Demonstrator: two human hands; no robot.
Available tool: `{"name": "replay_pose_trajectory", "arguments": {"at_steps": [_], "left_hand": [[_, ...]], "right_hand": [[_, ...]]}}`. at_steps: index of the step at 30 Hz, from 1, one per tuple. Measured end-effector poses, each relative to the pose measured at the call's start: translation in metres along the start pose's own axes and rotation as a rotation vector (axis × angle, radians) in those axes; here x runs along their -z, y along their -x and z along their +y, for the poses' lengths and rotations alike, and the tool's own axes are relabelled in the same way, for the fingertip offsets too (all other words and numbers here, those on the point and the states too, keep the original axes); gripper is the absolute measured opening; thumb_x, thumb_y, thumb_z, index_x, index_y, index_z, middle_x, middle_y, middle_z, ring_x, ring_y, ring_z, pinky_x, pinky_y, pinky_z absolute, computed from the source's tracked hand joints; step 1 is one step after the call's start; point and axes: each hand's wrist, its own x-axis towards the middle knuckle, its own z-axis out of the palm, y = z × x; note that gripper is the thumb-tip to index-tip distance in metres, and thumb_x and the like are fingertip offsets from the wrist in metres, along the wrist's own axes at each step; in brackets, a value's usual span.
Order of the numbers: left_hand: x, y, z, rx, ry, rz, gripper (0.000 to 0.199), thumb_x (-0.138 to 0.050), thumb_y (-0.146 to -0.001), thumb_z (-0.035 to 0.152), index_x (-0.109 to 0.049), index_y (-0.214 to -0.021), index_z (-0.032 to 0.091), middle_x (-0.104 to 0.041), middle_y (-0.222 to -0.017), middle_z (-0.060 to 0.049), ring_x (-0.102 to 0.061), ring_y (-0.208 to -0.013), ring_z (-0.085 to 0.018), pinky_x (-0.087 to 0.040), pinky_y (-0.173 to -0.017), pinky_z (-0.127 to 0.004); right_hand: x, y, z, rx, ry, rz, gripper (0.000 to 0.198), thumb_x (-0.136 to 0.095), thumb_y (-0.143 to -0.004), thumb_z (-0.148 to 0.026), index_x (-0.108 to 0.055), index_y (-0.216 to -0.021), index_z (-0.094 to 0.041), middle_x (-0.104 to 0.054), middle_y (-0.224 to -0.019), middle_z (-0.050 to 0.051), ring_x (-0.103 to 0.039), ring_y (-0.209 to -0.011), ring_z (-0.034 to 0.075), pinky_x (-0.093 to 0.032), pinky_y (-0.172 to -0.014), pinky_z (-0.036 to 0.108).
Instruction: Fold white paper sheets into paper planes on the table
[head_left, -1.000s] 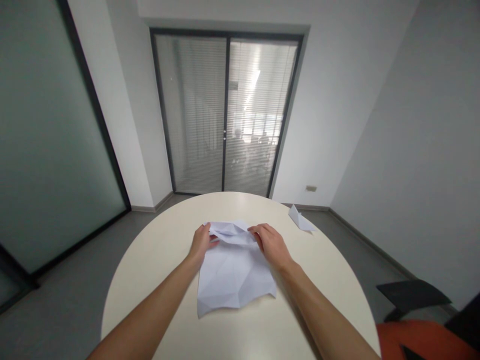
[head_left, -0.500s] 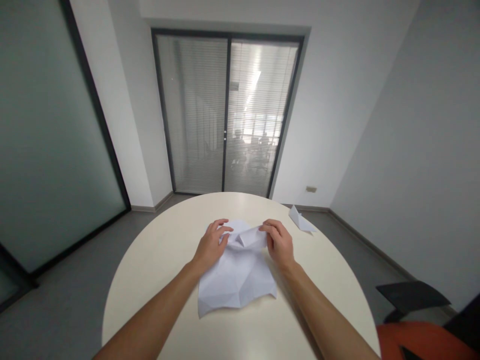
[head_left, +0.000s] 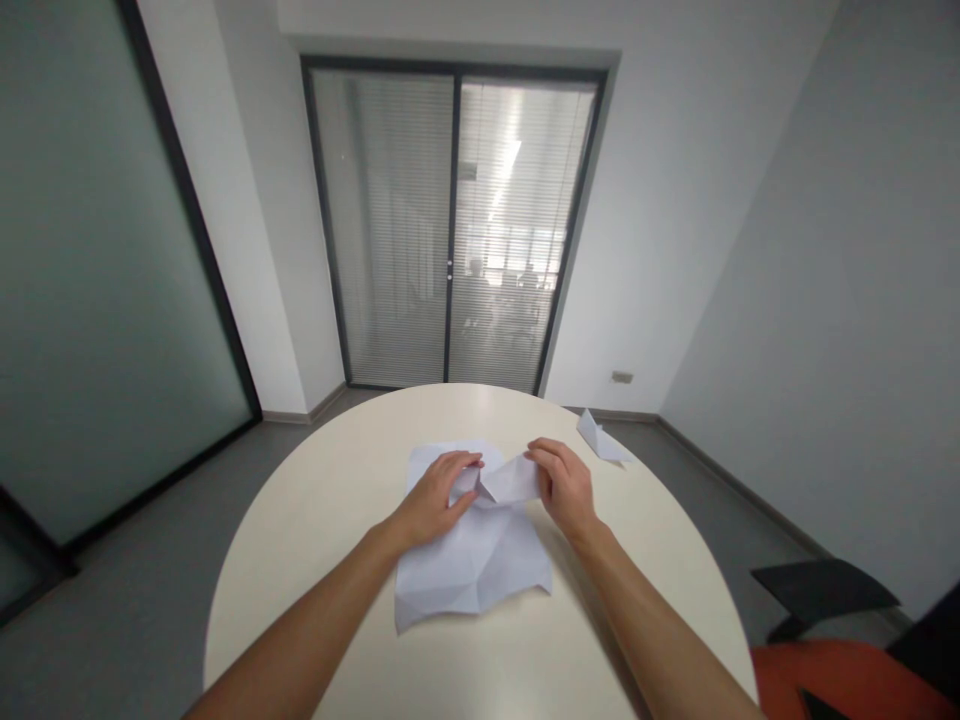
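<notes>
Folded piece [head_left: 602,443] on table [head_left: 322,520] beyond paper [head_left: 514,482] in close pinch of left hand [head_left: 436,500] and right hand [head_left: 568,492]

Dim, grey light; glare through blinds [head_left: 517,200]; soft shadows on table [head_left: 300,530]; edges stretched

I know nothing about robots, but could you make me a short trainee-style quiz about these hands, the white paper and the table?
1. True or false: the person's bare right hand is touching the raised, creased white paper.

2. Where is the small, pointed, folded white paper shape?
A) On the floor at left
B) By the far right edge of the round cream table
C) At the table's near edge

3. Fill in: the black-armed chair at lower right has a seat coloured ______.

Key: 1. True. 2. B. 3. Orange-red.
</notes>
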Motion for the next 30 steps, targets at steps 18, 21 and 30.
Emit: {"name": "replay_pose_trajectory", "arguments": {"at_steps": [18, 21, 30], "left_hand": [[0.024, -0.007, -0.006, 0.157, -0.307, 0.651, 0.020, -0.057, -0.086, 0.008, -0.071, -0.090, 0.021, -0.048, -0.135, -0.010, -0.046, -0.128, -0.028, -0.042, -0.107, -0.048], [0.022, -0.007, -0.011, 0.195, -0.220, 0.649, 0.023, -0.054, -0.087, 0.008, -0.072, -0.091, 0.021, -0.040, -0.146, -0.009, -0.044, -0.132, -0.028, -0.040, -0.110, -0.048], [0.013, -0.004, -0.009, 0.341, -0.011, 0.486, 0.030, -0.048, -0.090, 0.018, -0.073, -0.105, 0.021, -0.070, -0.109, -0.007, -0.067, -0.092, -0.019, -0.053, -0.082, -0.029]], "right_hand": [[-0.004, -0.009, -0.026, 0.003, -0.226, -0.232, 0.046, -0.065, -0.087, -0.026, -0.050, -0.130, -0.023, -0.069, -0.088, 0.003, -0.065, -0.079, 0.019, -0.051, -0.078, 0.036], [-0.007, -0.011, -0.032, 0.047, -0.244, -0.386, 0.019, -0.059, -0.091, -0.026, -0.062, -0.110, -0.023, -0.072, -0.092, 0.005, -0.066, -0.084, 0.020, -0.049, -0.078, 0.035], [-0.022, -0.004, -0.038, -0.079, -0.149, -0.610, 0.019, -0.056, -0.095, -0.029, -0.068, -0.108, -0.024, -0.073, -0.106, 0.005, -0.063, -0.101, 0.022, -0.048, -0.091, 0.037]]}}
